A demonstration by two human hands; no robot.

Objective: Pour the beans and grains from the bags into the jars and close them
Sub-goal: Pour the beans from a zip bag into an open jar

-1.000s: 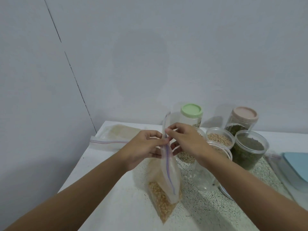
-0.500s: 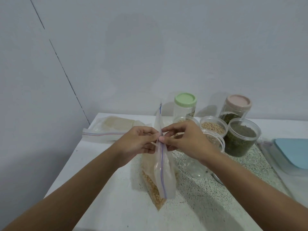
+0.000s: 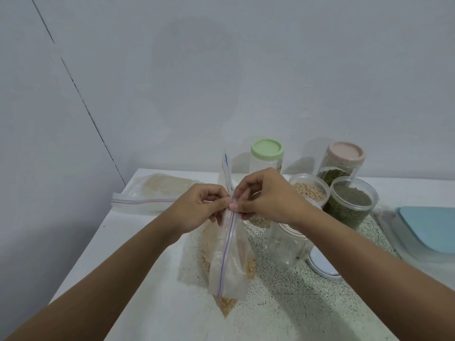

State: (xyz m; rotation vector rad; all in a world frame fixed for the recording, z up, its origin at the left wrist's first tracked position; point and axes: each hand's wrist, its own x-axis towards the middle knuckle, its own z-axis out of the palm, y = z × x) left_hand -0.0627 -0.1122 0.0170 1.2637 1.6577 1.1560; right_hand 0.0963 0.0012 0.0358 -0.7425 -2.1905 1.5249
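Pinching the zip strip of a clear bag (image 3: 231,257) of yellow kernels from both sides, the left hand (image 3: 197,207) and right hand (image 3: 266,195) hold it above the counter (image 3: 147,303) beside an empty jar (image 3: 288,244); the thin, limp, bottom-heavy film is likely best gripped at the stiffer seal.

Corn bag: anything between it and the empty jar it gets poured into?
Nothing visible on the table between them. The corn bag, pinched at its zip by the left hand and the right hand, stands just left of the empty jar; the right wrist crosses over the jar's open mouth.
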